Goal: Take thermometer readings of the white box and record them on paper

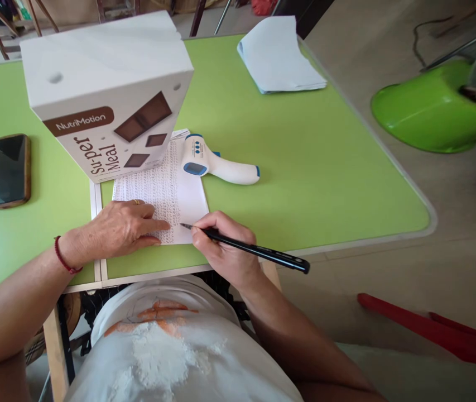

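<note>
A light-green surface [330, 184] carries a white cardboard box [107, 61] partly hiding white paper with handwritten rows [171, 195] — the left hand [123, 229] rests there, fingers loosely extended; the right hand [231, 261] grips a slim black pen [258, 249] between its fingers.

I can see the person's bare left arm [15, 306] and bare right arm [298, 338] reach inward, both bent at the elbow. The gold-ringed left hand [124, 228] rests palm down, index finger [156, 225] stretched out; the right hand [234, 263] is drawn into a pinch, thumb [204, 243] and forefinger [223, 223] foremost.
</note>
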Available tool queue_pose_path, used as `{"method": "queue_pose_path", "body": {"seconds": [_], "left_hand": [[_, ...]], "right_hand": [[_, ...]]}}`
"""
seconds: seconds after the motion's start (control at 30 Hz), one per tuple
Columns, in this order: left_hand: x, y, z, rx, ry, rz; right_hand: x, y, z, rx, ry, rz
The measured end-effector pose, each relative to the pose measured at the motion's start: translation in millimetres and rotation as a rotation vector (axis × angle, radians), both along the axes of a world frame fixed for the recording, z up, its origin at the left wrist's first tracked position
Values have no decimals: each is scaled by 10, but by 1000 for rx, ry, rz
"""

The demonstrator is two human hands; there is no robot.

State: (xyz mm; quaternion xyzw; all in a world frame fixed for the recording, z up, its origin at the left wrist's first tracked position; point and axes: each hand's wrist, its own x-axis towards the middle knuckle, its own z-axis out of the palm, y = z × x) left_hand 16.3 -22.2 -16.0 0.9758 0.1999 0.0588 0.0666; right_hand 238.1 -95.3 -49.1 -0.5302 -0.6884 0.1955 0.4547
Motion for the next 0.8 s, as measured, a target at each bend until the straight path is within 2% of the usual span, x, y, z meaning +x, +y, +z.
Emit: {"method": "queue_pose_path", "body": {"seconds": [0.2,0.4,0.47,0.53,0.6,0.7,0.73,0.77,0.8], "left_hand": [[-6,4,3,-14,17,-1],[-17,9,-5,-42,-7,-12],[-18,7,38,-42,-97,-43],[-33,14,110,19,-312,-32],[-78,45,188,196,-600,79],[-194,153,248,561,-978,366],[-235,200,244,611,-1087,455],[-271,245,230,599,-1171,524],[-302,288,206,505,-1193,591]], "right_hand": [[15,-5,-8,-11,10,29],[4,-57,-20,109,56,-93],[30,-38,2,189,-11,-117],[80,14,29,269,-107,-117],[144,90,50,318,-227,-122],[237,206,74,299,-494,-132],[265,237,85,273,-590,-116],[290,264,98,241,-675,-88],[312,286,114,211,-744,-49]]}}
